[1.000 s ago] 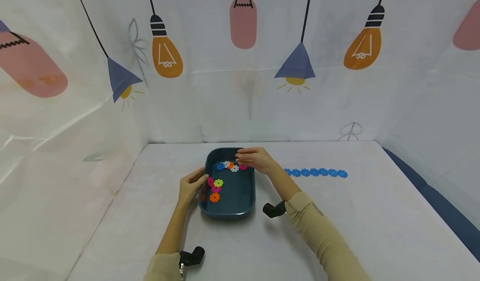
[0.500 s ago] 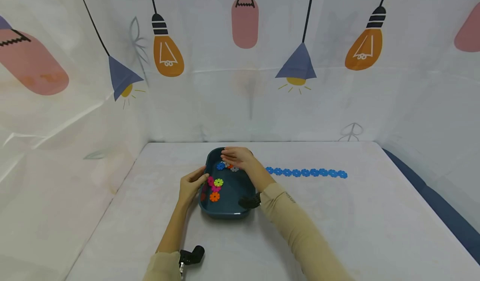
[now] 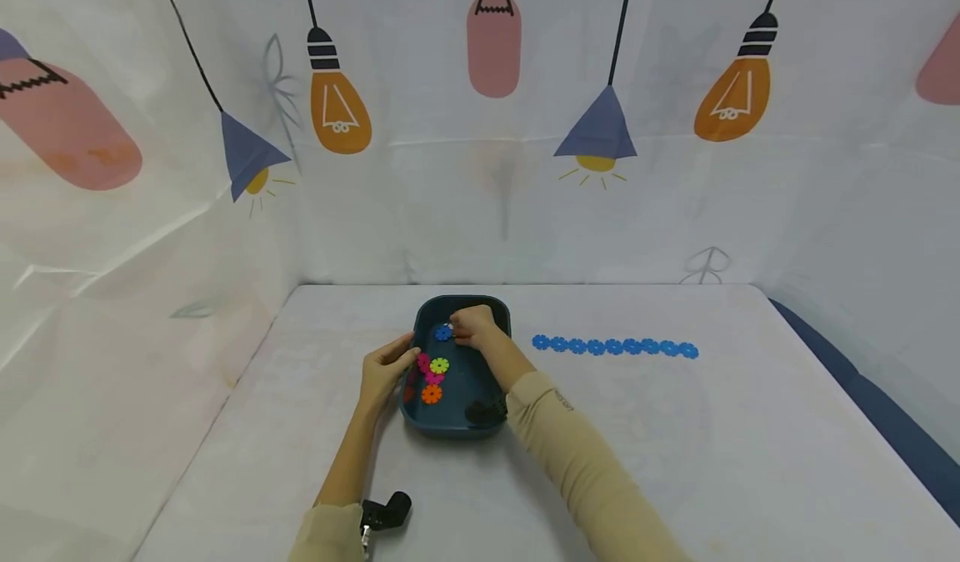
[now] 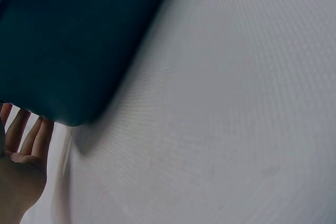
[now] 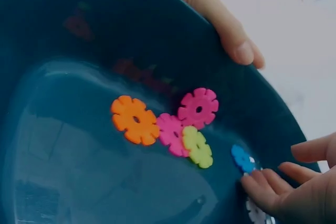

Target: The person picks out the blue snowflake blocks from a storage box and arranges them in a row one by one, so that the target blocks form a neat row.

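A dark teal tray [image 3: 465,433] stands on the table, holding flower-shaped notched plastic discs. My left hand [image 3: 382,372] grips its left side, thumb at the rim; in the left wrist view the fingers [image 4: 39,135] lie against its outside. Inside the far part of the tray is my right hand [image 3: 477,327], its fingertips by a blue disc [image 5: 242,158] and a white disc [image 5: 255,212], with thumb and fingers apart. It partly hides the discs there. Nearer the left wall lie an orange disc [image 5: 135,120], a yellow-green disc [image 5: 197,147] and two pink discs [image 5: 198,107].
A row of several blue discs [image 3: 614,347] lies on the white table [image 3: 637,462], right of the tray. White sheeting [image 3: 420,212] printed with lamps hangs behind and at the sides. A black wrist device [image 3: 386,512] sits at the left cuff.
My right hand has moved left from the tray's far right rim and then lowered among the discs at the far end. My left hand keeps its grip on the tray.
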Demonstrator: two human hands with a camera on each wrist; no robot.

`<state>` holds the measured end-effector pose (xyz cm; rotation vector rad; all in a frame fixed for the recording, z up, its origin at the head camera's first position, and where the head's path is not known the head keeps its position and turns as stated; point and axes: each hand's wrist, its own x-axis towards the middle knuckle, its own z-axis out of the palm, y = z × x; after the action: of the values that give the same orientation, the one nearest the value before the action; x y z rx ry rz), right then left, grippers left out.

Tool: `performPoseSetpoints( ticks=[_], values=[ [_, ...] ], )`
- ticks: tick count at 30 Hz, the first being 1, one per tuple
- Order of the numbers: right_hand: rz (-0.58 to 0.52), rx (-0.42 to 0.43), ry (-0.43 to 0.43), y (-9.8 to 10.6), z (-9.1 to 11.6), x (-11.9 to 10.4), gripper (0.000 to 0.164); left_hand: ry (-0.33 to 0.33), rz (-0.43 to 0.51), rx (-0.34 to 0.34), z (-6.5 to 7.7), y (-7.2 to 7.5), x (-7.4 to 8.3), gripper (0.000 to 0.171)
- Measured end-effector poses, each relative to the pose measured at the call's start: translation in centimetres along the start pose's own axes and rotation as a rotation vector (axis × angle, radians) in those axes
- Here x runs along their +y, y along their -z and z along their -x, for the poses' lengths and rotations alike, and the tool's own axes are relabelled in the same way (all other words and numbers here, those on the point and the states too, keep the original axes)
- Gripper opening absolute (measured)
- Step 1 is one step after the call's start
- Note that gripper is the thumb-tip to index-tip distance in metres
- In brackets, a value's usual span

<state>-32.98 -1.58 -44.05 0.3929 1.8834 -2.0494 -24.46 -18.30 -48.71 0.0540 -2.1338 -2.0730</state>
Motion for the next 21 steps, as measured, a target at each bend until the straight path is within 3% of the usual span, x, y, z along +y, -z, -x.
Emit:
performPoseSetpoints(
  ticks=[4, 11, 13, 17, 20, 21],
  values=[
    [-0.012, -0.056, 0.024, -0.4, 0.2, 0.7, 0.024, -0.012, 0.011, 0.008, 0.0, 0.0, 0.0, 0.041],
    [-0.045, -0.153, -0.035, -1.6, 0.8, 0.8, 0.038, -0.012, 0.01, 0.001, 0.0, -0.2, 0.1, 0.041],
    [-0.051, -0.162, -0.01, -1.9, -0.4, 1.8, 0.04, -0.012, 0.016, -0.002, 0.1, -0.2, 0.2, 0.041],
    [-0.088, -0.231, 0.061, -2.5, -7.4, 6.0, 0.041, -0.013, 0.032, -0.016, 0.1, -0.1, 0.2, 0.04],
    [-0.078, -0.254, 0.085, -3.0, -10.8, 8.0, 0.042, -0.007, 0.039, -0.021, 0.1, 0.0, 0.2, 0.04],
    [-0.055, -0.232, 0.08, -3.2, -9.8, 7.5, 0.039, -0.005, 0.04, -0.021, 0.1, 0.0, 0.2, 0.04]
  ],
)
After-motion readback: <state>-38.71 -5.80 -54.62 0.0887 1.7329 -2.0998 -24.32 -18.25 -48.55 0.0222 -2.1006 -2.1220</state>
